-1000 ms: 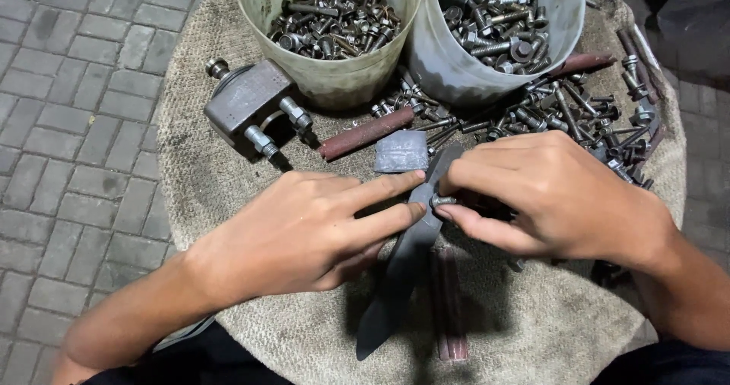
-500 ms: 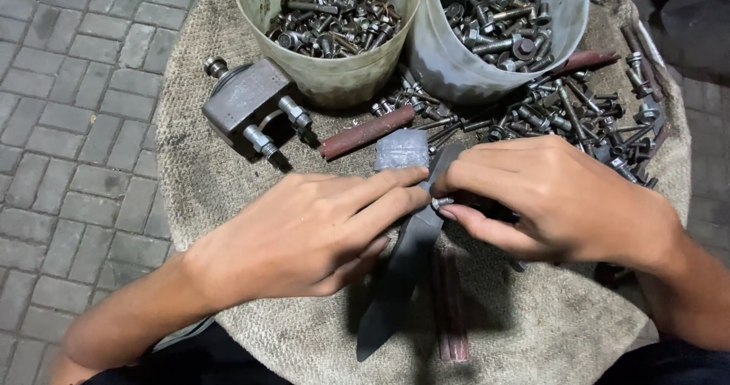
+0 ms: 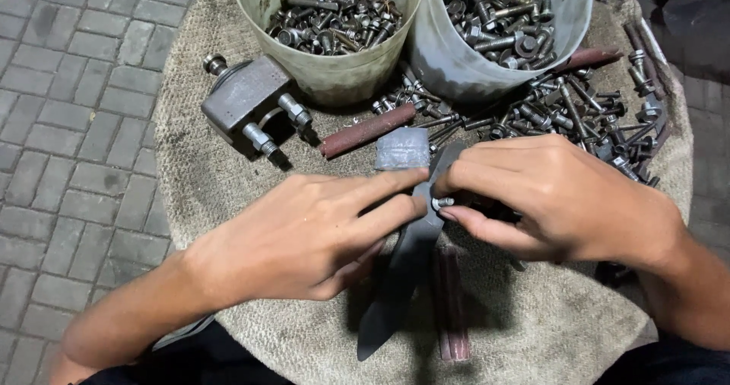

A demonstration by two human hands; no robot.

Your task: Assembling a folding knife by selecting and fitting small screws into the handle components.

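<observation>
Round sack-covered table (image 3: 228, 202) over paving. Fitting step: right hand (image 3: 555, 199) pinching small bolt (image 3: 443, 201) against dark blade (image 3: 407, 263), left hand (image 3: 304, 233) pressing blade, middle near. Next: careful turning, probably.

The upper rims of both buckets, the left bucket (image 3: 334, 66) and the right bucket (image 3: 471, 66), are cut off by the top edge. Most of the small bolt (image 3: 444, 201) is buried between the right hand's (image 3: 555, 199) fingertips, so only its end shows. The left hand (image 3: 304, 237) covers the middle of the dark flat blade (image 3: 395, 294) (its upper end also slips behind the fingers). The loose hardware (image 3: 585, 119) at right is too tangled to sort piece by piece. Both forearms run off the bottom edge.
</observation>
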